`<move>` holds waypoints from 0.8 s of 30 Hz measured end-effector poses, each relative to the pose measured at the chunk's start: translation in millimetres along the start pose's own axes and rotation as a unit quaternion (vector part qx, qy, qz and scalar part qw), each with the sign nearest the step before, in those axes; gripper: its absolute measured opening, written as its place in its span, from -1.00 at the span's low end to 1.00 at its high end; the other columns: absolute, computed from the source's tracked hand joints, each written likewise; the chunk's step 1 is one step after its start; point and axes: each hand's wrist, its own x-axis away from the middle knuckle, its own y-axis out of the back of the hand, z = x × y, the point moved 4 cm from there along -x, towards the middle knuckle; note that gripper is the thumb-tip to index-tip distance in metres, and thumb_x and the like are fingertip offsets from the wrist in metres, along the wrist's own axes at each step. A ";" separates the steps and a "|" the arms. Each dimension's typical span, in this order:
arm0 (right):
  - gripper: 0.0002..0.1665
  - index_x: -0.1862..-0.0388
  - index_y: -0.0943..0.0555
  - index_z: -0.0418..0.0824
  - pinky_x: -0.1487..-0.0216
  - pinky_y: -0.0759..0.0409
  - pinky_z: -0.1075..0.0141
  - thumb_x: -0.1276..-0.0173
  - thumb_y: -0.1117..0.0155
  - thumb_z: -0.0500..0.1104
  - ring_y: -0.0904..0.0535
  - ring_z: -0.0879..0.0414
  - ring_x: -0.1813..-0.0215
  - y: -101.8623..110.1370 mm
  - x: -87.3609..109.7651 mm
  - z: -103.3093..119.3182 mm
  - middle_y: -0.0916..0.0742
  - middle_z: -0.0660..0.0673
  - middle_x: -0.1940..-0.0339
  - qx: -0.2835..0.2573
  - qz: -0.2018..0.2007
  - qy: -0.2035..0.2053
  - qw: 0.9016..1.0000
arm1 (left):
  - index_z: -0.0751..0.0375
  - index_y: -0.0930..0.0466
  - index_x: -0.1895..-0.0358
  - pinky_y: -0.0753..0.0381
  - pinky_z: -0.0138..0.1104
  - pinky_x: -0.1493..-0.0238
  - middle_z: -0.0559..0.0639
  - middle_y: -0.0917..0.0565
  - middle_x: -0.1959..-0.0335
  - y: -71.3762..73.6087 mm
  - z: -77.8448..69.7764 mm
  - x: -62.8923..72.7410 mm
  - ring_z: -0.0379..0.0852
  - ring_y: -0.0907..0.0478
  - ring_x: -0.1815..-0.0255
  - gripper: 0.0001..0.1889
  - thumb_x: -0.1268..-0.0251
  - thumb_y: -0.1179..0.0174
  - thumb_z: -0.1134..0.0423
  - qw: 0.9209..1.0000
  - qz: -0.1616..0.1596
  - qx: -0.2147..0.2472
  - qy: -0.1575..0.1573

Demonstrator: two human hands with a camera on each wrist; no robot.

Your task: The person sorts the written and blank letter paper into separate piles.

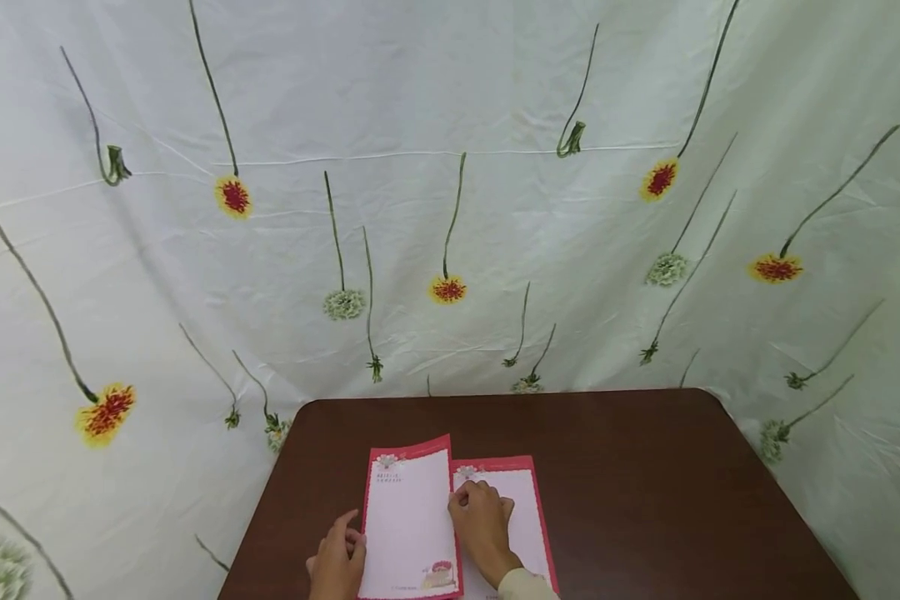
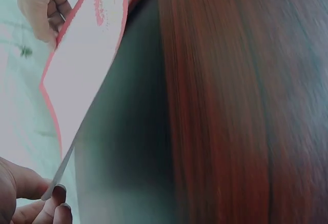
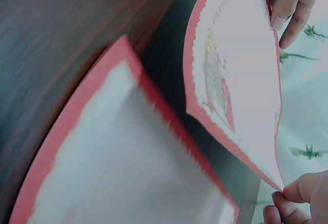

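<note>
A letter sheet with a red border, a flower print at the top and a small picture at the bottom lies raised off the brown table. My left hand pinches its left edge; in the left wrist view the fingers grip the paper edge. My right hand pinches the opposite edge, seen in the right wrist view with thumb and fingertips on the paper. A second red-bordered sheet lies on the table to the right, partly behind my right hand and the first sheet.
The dark brown table spreads to the right of the sheets and behind them. A pale cloth printed with flowers hangs behind the table and along its sides.
</note>
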 end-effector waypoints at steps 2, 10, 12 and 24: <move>-0.77 0.57 -0.63 -0.01 0.16 -0.20 0.08 -0.24 -0.47 -0.16 -0.45 0.22 0.40 -8.1 1.7 6.1 -0.56 0.16 0.55 0.003 -0.011 0.016 1.000 | 0.35 -0.54 -0.29 -0.33 0.08 0.13 -0.06 -0.69 0.29 4.9 7.2 -0.5 -0.08 -0.57 0.26 -0.56 -0.37 -0.21 0.35 1.000 -0.002 -0.004 0.007; -0.69 0.62 -0.58 0.01 0.17 -0.21 0.09 -0.27 -0.48 -0.14 -0.45 0.20 0.41 -34.3 6.0 28.7 -0.53 0.16 0.58 0.011 0.024 0.026 0.999 | 0.39 -0.49 -0.31 -0.29 0.12 0.13 0.03 -0.68 0.28 19.7 33.5 -1.8 0.06 -0.60 0.23 -0.54 -0.35 -0.14 0.37 0.998 -0.008 -0.029 0.054; -0.68 0.63 -0.58 0.01 0.16 -0.23 0.08 -0.27 -0.49 -0.14 -0.50 0.17 0.40 -39.1 7.3 31.5 -0.54 0.14 0.58 0.018 0.033 0.020 0.999 | 0.41 -0.47 -0.31 -0.28 0.15 0.11 0.05 -0.68 0.28 20.9 37.8 -1.5 0.07 -0.60 0.24 -0.54 -0.36 -0.15 0.37 0.997 -0.005 -0.034 0.065; -0.70 0.64 -0.62 -0.03 0.21 -0.27 0.07 -0.25 -0.50 -0.10 -0.60 0.04 0.33 -55.5 16.7 35.6 -0.59 0.05 0.56 0.092 0.037 0.039 0.994 | 0.49 -0.47 -0.26 -0.32 0.27 0.09 0.14 -0.61 0.30 20.5 64.2 -1.6 0.21 -0.60 0.20 -0.55 -0.37 -0.16 0.36 0.993 0.011 -0.059 0.102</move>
